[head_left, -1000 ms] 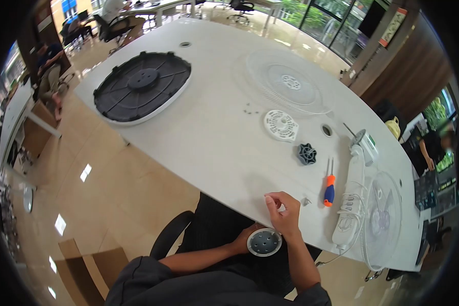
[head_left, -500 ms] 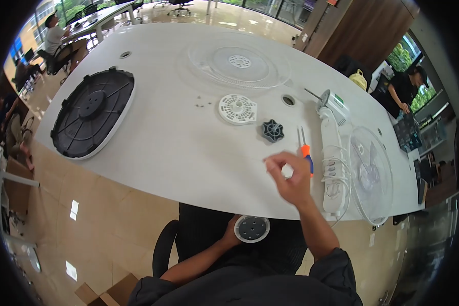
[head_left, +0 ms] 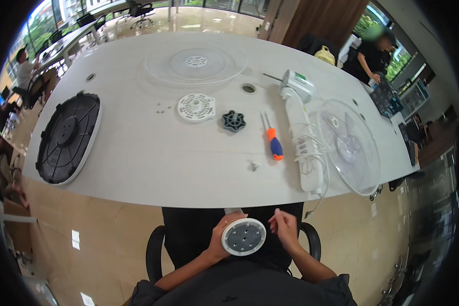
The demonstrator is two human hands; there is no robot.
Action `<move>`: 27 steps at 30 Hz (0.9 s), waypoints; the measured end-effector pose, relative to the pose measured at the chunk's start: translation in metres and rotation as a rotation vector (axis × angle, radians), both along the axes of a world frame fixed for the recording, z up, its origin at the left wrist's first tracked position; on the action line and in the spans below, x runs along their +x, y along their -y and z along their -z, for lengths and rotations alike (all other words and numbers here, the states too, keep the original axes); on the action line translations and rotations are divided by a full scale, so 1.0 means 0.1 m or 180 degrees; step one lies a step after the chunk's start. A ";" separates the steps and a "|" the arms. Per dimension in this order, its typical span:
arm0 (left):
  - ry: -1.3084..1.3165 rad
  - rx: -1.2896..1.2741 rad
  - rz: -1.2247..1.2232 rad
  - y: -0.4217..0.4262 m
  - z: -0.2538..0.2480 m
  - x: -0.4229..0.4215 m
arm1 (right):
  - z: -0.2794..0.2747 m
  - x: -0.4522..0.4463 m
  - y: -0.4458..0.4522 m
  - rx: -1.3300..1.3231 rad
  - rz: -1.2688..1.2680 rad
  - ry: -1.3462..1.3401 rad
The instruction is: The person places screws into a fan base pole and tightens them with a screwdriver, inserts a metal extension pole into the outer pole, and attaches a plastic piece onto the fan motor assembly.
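My left hand grips a white tube-like part with a round flanged end facing up. That end has a grey disc dotted with several small holes. Just right of it, my right hand hovers with its fingers curled together, apart from the flange. What those fingers hold, if anything, is too small to make out. On the table above lie a small metal screw-like piece, an orange and blue two-pronged screwdriver, a dark star-shaped knob and a white slotted round plate.
A fan motor on a white column wrapped in cord lies beside a clear fan blade and grille. Another grille is at the back. A fan base lies underside up at left. A person stands far right.
My right hand has come down and back from the table near the screwdriver to beside the flanged part. My left hand has raised that part slightly. The view has shifted right.
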State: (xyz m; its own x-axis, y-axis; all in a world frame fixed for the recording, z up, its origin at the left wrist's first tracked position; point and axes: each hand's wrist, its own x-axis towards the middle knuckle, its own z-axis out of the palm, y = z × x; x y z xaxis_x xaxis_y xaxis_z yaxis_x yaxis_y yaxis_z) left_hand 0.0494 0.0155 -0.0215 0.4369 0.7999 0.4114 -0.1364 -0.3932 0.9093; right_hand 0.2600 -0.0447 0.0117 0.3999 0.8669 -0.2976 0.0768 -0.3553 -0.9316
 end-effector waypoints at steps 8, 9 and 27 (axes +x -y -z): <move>-0.0156 0.0002 0.0300 0.32 -0.17 -0.22 | 1.02 0.05 0.12 -0.1488 -0.0362 -0.1732; -0.0162 0.0019 0.0284 0.36 -0.15 -0.22 | 1.10 -0.01 0.05 -0.1379 -0.0319 -0.2039; -0.0898 0.1083 0.0935 0.61 -0.42 -0.71 | 0.91 -0.21 -0.15 -0.0621 0.0385 -0.3047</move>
State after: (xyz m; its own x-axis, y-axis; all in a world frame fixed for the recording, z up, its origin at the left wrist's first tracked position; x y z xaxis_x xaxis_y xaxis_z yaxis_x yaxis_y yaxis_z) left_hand -0.0211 -0.0456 0.0205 0.7537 0.4689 0.4605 -0.0538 -0.6543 0.7543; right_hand 0.2388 -0.0299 -0.0789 -0.0020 0.7373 -0.6756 -0.7267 -0.4652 -0.5055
